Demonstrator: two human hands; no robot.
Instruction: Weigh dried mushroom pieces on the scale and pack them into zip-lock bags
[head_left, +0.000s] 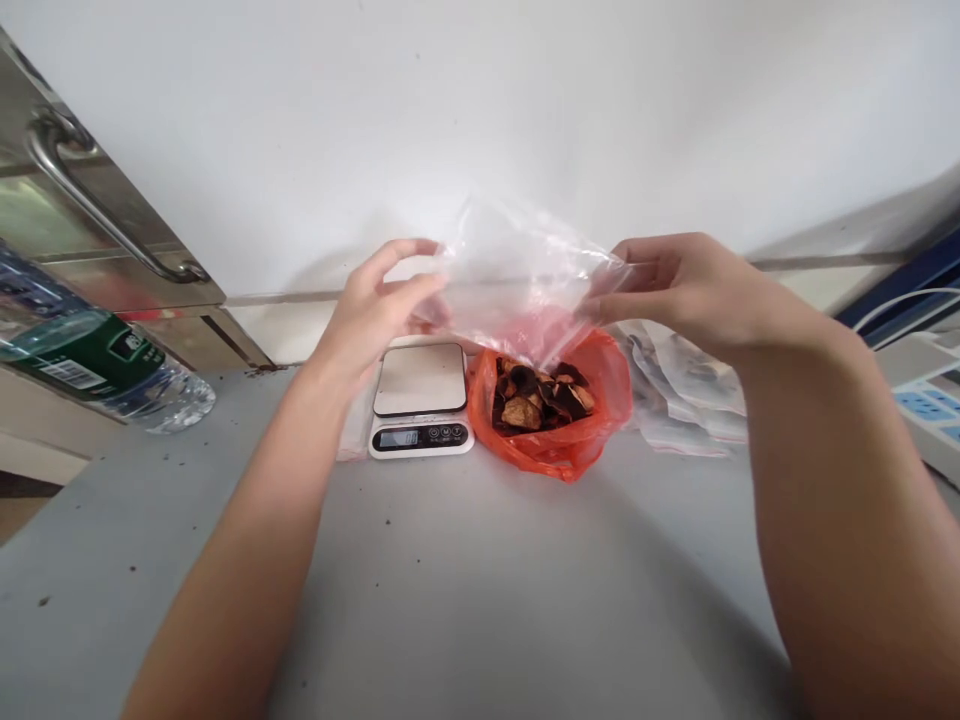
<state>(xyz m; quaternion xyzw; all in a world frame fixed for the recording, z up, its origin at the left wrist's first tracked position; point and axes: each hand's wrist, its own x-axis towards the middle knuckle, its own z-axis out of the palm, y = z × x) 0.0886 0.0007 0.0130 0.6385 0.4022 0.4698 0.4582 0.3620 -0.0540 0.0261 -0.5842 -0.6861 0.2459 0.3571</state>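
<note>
A clear plastic bag [517, 265] is stretched between my two hands, above the table and in front of the wall. My left hand [390, 300] pinches its left side between thumb and fingers. Its right side is gripped by my right hand [667, 285]; some of those fingertips are hidden behind the film. Below the bag, an open red plastic bag [555, 455] holds dark brown dried slices [536, 400]. Just left of it stands a white digital kitchen scale [421, 385] with a bare plate and a lit display too small to read surely.
Several clear zip bags [690, 400] lie right of the red bag. A large water bottle [112, 360] with a green label is at the left, near a metal door handle [112, 210]. A white device with blue buttons [930, 405] sits at the right edge. The wall [420, 120] closes off the back.
</note>
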